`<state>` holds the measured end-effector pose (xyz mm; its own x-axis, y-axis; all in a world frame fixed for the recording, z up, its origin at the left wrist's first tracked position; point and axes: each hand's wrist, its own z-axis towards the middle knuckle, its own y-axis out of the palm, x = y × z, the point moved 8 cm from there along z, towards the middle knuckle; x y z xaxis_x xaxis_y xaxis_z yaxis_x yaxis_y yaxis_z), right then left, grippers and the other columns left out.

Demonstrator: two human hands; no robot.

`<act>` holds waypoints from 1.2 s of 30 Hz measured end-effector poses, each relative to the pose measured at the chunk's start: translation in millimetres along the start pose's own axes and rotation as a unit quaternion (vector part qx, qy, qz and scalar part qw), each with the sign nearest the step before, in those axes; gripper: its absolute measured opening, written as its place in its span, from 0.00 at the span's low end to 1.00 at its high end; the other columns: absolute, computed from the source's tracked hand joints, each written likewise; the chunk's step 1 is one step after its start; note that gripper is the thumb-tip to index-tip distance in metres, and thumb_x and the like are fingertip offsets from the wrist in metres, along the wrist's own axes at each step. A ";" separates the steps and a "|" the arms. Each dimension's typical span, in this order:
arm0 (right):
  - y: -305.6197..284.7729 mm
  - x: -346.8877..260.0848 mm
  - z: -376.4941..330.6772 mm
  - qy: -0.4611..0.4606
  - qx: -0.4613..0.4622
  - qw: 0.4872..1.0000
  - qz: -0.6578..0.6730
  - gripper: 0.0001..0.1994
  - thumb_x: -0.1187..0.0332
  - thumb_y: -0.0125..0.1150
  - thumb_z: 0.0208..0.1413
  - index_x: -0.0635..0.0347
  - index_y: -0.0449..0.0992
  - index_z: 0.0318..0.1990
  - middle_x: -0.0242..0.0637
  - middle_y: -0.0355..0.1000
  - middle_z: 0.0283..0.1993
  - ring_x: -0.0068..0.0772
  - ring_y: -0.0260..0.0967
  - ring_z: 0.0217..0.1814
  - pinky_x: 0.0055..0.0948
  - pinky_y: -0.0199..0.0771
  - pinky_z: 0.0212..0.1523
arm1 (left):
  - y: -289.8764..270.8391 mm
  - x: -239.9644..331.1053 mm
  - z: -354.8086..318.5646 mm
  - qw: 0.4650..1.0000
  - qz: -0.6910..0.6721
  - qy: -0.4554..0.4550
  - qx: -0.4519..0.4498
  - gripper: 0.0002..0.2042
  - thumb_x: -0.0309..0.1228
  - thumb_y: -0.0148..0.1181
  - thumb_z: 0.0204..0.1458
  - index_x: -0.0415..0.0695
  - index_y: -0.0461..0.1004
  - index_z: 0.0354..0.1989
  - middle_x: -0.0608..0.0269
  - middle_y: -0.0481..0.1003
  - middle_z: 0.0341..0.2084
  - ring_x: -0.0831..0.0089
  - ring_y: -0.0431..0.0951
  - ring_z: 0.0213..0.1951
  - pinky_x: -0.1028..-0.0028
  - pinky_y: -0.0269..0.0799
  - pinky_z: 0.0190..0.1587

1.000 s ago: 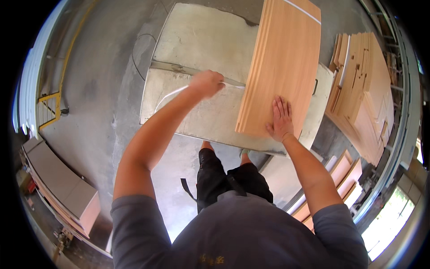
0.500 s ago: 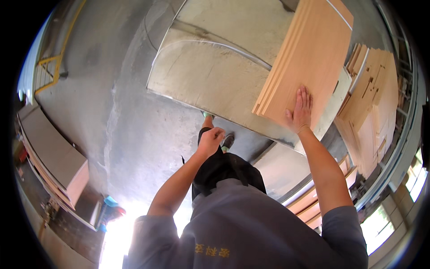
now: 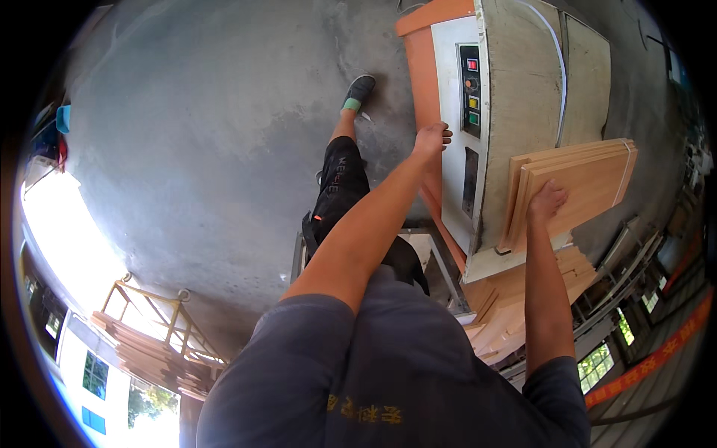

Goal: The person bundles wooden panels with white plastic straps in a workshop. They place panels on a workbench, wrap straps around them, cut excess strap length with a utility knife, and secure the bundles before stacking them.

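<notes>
My left hand [image 3: 432,140] is curled closed, and nothing shows in it. It is in front of the machine's white panel, beside the control strip [image 3: 470,91] with its coloured buttons. My right hand [image 3: 549,201] has its fingers bent in and lies against the top face of a stack of flat wooden boards [image 3: 586,183]. A pale strap crosses the stack near its far end. The boards sit on the machine's worn beige top [image 3: 523,82], close to its near right edge. From here I cannot make out a grip on any board.
The machine has an orange side [image 3: 426,89]. More cut wooden pieces [image 3: 515,302] lie below it, by a metal frame [image 3: 437,261]. At the lower left stands a yellow frame cart [image 3: 160,310] with stacked boards [image 3: 146,355]. Grey concrete floor [image 3: 224,149] stretches left.
My view and body have turned, so the machine's button panel now shows. My left hand has come up beside that panel. My right hand's fingers, spread flat on the boards before, are now bent.
</notes>
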<state>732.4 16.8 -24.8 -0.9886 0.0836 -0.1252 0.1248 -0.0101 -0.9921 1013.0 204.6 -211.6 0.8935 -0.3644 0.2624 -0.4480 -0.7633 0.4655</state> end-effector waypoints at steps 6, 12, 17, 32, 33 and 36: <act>-0.8 -2.9 -0.8 0.042 0.028 0.997 -0.058 0.42 0.36 0.35 0.63 0.67 0.51 0.69 0.52 0.44 0.75 0.50 0.38 0.78 0.57 0.42 0.70 | 25.9 8.2 2.4 0.994 0.004 0.100 -0.049 0.28 0.31 0.49 0.56 0.34 0.58 0.66 0.48 0.72 0.57 0.59 0.69 0.61 0.65 0.63 0.61; -1.7 -7.9 -2.6 0.027 0.022 0.998 -0.046 0.41 0.38 0.35 0.63 0.67 0.50 0.70 0.52 0.44 0.75 0.50 0.37 0.78 0.53 0.43 0.71 | 33.1 1.3 18.6 0.995 0.041 0.093 -0.024 0.35 0.22 0.49 0.51 0.34 0.46 0.71 0.46 0.65 0.64 0.55 0.64 0.64 0.65 0.60 0.64; -6.0 -16.0 -12.1 0.009 0.043 0.998 -0.041 0.41 0.40 0.37 0.64 0.72 0.52 0.69 0.56 0.48 0.73 0.52 0.40 0.77 0.47 0.42 0.73 | 52.4 0.4 23.6 0.994 0.041 0.084 -0.059 0.39 0.25 0.51 0.52 0.36 0.40 0.72 0.47 0.54 0.69 0.55 0.56 0.69 0.65 0.52 0.68; -8.2 -22.6 -15.4 0.022 0.020 0.999 -0.021 0.42 0.38 0.33 0.64 0.68 0.47 0.71 0.51 0.42 0.76 0.49 0.36 0.78 0.53 0.38 0.72 | 84.9 1.0 18.0 0.978 0.102 0.179 -0.020 0.62 0.36 0.77 0.38 0.25 0.29 0.68 0.35 0.58 0.62 0.54 0.62 0.64 0.66 0.62 0.63; -7.7 -22.4 -15.8 0.022 0.019 0.999 -0.021 0.42 0.38 0.33 0.64 0.68 0.47 0.71 0.51 0.42 0.76 0.49 0.36 0.78 0.53 0.38 0.72 | 84.0 3.1 15.3 0.979 0.087 0.184 -0.008 0.62 0.33 0.78 0.37 0.24 0.30 0.68 0.35 0.59 0.61 0.54 0.63 0.63 0.67 0.64 0.62; -6.8 -19.0 -14.4 0.023 0.018 0.999 -0.027 0.41 0.39 0.34 0.64 0.70 0.47 0.71 0.53 0.41 0.76 0.51 0.36 0.78 0.52 0.38 0.72 | 81.1 15.6 5.6 0.959 0.166 0.226 0.034 0.57 0.32 0.77 0.37 0.25 0.37 0.67 0.35 0.59 0.61 0.55 0.63 0.64 0.67 0.68 0.60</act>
<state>751.6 29.6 -15.6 -0.9889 0.1299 -0.0719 0.0673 -0.0396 -0.9969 990.8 134.0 -174.5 0.5910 -0.3359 0.7334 -0.6882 -0.6844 0.2410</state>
